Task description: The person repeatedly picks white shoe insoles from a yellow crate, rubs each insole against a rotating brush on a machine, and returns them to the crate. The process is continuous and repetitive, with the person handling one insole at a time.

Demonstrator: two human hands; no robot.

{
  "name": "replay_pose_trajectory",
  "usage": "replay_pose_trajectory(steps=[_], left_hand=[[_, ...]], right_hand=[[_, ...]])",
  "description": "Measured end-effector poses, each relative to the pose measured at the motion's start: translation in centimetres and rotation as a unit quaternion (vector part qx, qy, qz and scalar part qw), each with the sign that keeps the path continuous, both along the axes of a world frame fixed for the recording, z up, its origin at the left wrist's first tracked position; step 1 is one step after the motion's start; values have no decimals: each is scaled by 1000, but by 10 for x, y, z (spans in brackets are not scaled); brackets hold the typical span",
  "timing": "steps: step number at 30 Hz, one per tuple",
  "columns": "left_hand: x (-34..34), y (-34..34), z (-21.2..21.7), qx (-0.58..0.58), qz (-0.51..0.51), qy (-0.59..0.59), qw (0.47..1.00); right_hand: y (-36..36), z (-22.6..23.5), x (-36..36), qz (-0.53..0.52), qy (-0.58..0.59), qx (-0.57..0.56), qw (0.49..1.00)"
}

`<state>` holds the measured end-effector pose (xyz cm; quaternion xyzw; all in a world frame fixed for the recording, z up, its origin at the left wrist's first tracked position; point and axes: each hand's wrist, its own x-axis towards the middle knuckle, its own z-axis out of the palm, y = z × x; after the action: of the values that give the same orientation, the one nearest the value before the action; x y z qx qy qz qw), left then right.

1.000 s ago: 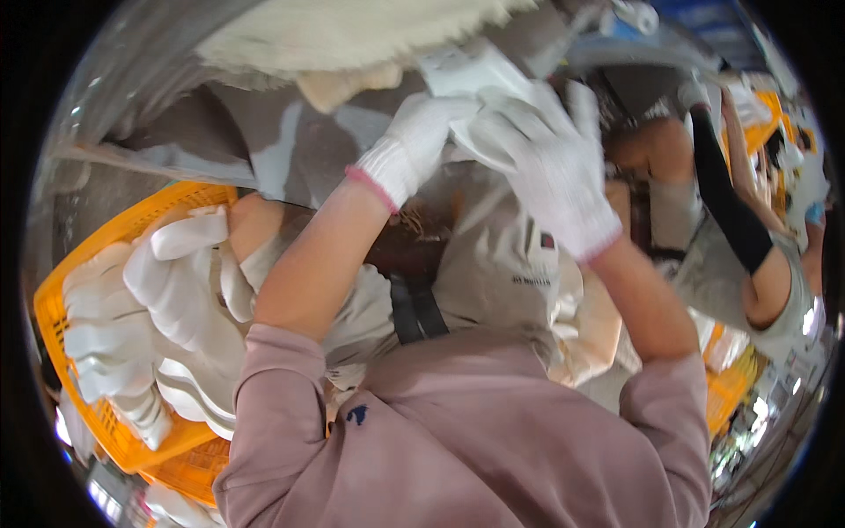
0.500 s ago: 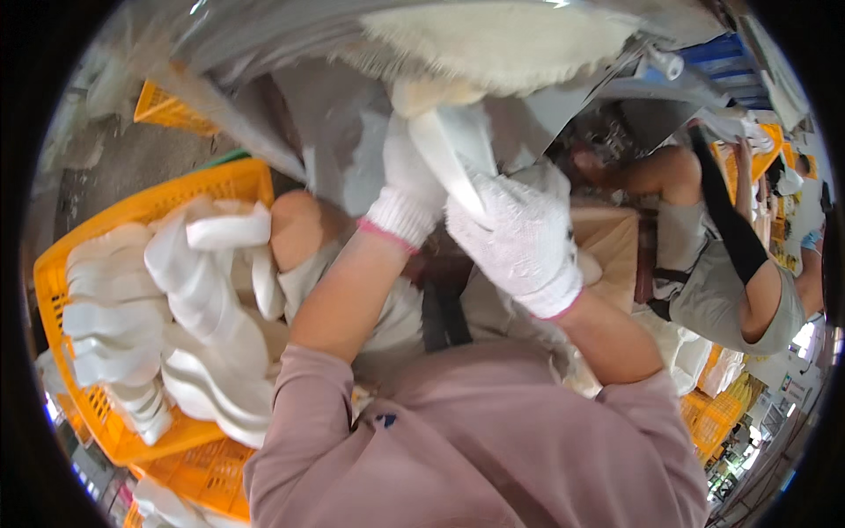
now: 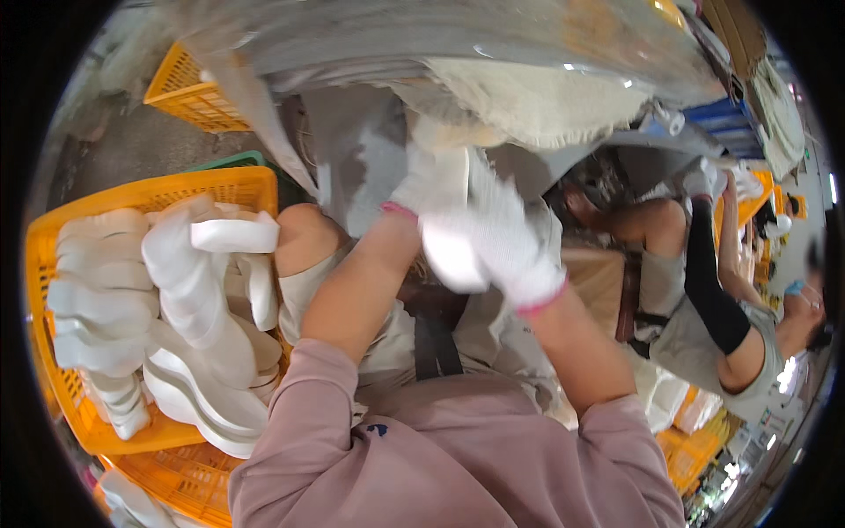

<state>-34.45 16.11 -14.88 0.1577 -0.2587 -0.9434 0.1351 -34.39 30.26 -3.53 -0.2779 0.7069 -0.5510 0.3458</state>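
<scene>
Both my hands wear white gloves and are raised in front of me. My left hand (image 3: 429,183) and my right hand (image 3: 503,239) are closed together on a white moulded shoe sole (image 3: 454,260), whose rounded end sticks out below my right palm. The sole is held just under a cream fuzzy pad (image 3: 528,101) beneath a shiny grey machine part (image 3: 422,40). Motion blurs the gloves, so the exact grip is unclear.
An orange plastic crate (image 3: 231,183) at my left holds several stacked white soles (image 3: 189,290). Another orange crate (image 3: 187,88) sits further back. At the right, a seated person with a black arm sleeve (image 3: 715,290) works nearby.
My hands and the sole have shifted left and slightly lower in the picture. The view has swung, so more of the crate and the back crate show.
</scene>
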Motion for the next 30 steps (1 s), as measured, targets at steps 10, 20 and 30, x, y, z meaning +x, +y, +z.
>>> replay_pose_trajectory(steps=[10, 20, 30], left_hand=[[26, 42, -28, 73, -32, -60, 995], [33, -15, -27, -270, -58, 38, 960], [18, 26, -44, 255, -97, -57, 960]], right_hand=[[29, 24, 79, -114, 306, 180, 928], [-11, -7, 33, -189, 357, 93, 910], [16, 19, 63, -60, 455, 211, 863]])
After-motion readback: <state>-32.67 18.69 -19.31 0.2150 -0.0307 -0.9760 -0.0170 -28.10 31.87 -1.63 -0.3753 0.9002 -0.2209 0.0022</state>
